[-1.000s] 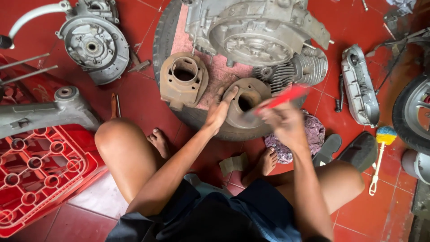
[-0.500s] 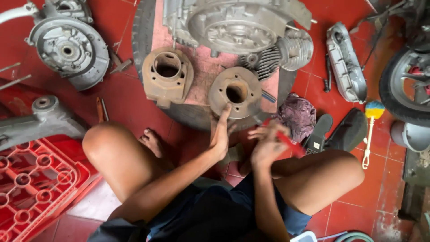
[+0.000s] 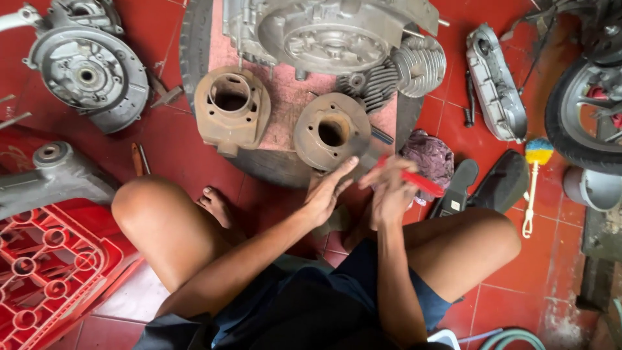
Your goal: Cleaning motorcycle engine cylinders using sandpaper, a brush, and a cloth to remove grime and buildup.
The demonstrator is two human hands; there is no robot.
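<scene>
I sit cross-legged on a red tiled floor. My right hand [image 3: 391, 188] grips a red-handled tool [image 3: 421, 183] that points right. My left hand [image 3: 327, 189] is open, fingers stretched toward the near edge of a round rusty metal part [image 3: 332, 131] with a centre hole. That part lies on a dark tyre [image 3: 194, 58] next to a second rusty cylinder-like part [image 3: 231, 110]. A large grey engine casing [image 3: 330, 32] with cooling fins [image 3: 420, 63] lies just beyond them.
A round grey engine cover [image 3: 87, 71] lies at far left, a red plastic crate [image 3: 45, 272] at lower left. Right of me are a purple rag [image 3: 431, 159], black sandals [image 3: 486, 185], a silver side cover [image 3: 497, 91], a yellow-blue brush [image 3: 534, 175] and a wheel [image 3: 583, 97].
Both hands have pulled back from the round rusty part toward my body. The red tool came down from over the part to in front of my right knee.
</scene>
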